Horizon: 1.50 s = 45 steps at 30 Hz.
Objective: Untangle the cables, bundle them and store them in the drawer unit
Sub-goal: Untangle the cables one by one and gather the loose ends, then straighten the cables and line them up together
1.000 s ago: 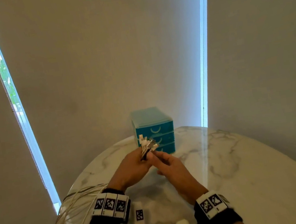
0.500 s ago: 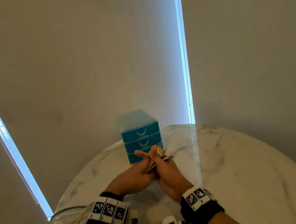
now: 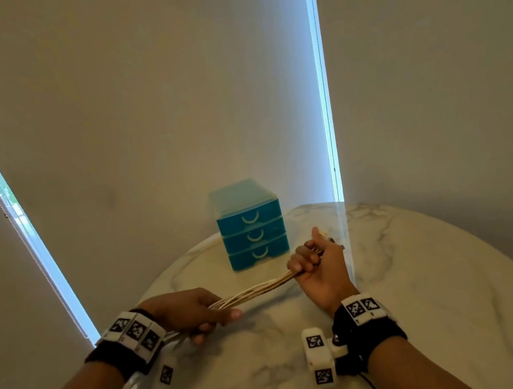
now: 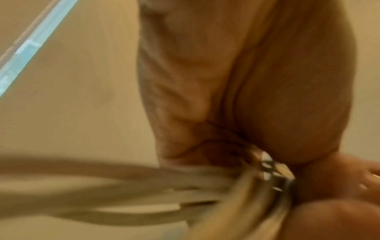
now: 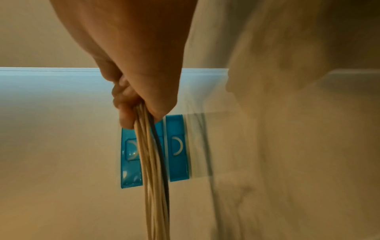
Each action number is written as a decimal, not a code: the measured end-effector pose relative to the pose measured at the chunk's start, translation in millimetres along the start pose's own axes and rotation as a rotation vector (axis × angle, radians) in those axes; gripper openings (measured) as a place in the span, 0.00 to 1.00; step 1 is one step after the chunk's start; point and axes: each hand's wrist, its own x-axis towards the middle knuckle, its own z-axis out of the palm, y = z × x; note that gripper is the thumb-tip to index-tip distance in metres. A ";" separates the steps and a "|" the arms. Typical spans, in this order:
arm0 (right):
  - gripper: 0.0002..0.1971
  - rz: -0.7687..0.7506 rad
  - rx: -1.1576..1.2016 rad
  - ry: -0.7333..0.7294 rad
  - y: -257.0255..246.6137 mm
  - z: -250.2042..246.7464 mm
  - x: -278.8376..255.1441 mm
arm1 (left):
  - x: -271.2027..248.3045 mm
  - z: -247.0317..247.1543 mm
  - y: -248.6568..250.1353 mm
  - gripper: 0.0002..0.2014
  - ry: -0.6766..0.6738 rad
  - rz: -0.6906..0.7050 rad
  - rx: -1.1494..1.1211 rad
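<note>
Right hand (image 3: 318,267) fisted tight round the cables (image 3: 257,291) near their plug ends, thumb up, just in front of the drawer unit (image 3: 251,225) at the table's (image 3: 430,284) far edge. Left hand (image 3: 190,312) curls around the same bundle nearer the left edge, strands stretched between both fists.

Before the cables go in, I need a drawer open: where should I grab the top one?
Hook the pale crescent pull at the middle of the drawer unit's top front, coming from the front. All three drawers look closed, their fronts otherwise flat.
</note>
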 end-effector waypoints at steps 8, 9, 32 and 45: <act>0.25 -0.011 -0.257 -0.228 13.6 23.6 -19.7 | -38.7 -78.5 -24.0 0.21 0.424 -0.113 0.609; 0.25 -0.013 -0.254 -0.275 17.2 30.7 -23.1 | -40.8 -93.0 -19.8 0.20 0.564 -0.068 0.673; 0.28 -0.123 -0.223 -0.074 -38.6 -21.0 -1.4 | 1.4 37.1 134.6 0.56 0.335 0.256 0.726; 0.26 -0.076 0.001 -0.143 -56.7 -15.3 -12.9 | 62.2 101.3 139.3 0.33 0.456 0.416 0.387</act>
